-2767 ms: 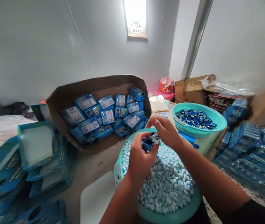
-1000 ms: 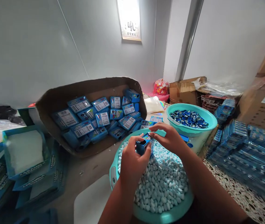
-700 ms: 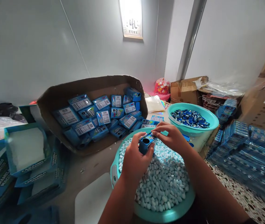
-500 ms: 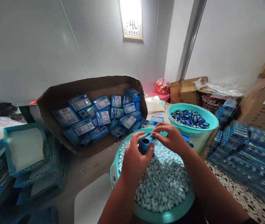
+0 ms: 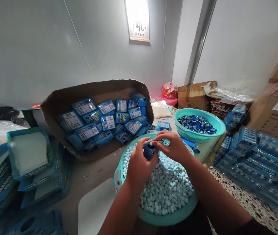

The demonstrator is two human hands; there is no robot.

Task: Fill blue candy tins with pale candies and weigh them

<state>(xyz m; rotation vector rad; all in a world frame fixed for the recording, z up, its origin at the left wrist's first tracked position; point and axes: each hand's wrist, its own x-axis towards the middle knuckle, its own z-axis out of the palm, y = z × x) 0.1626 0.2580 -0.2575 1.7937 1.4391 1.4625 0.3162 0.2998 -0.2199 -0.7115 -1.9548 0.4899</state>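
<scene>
My left hand is closed around a small blue candy box, tilted so that its round dark hole faces up. The fingers of my right hand are pinched at the rim of that hole. At their tips shows a small white piece that looks like a candy. Both hands are above a turquoise basin heaped with white pebble-shaped candies.
Behind on the left, a cut-open cardboard carton holds several blue boxes. A second turquoise basin with shiny blue round pieces stands at the right. Open display trays are stacked left; wrapped packs lie right.
My right fingertips have moved left from the box's far end to its hole, and a white piece now shows there. The box has tipped more upright in my left hand.
</scene>
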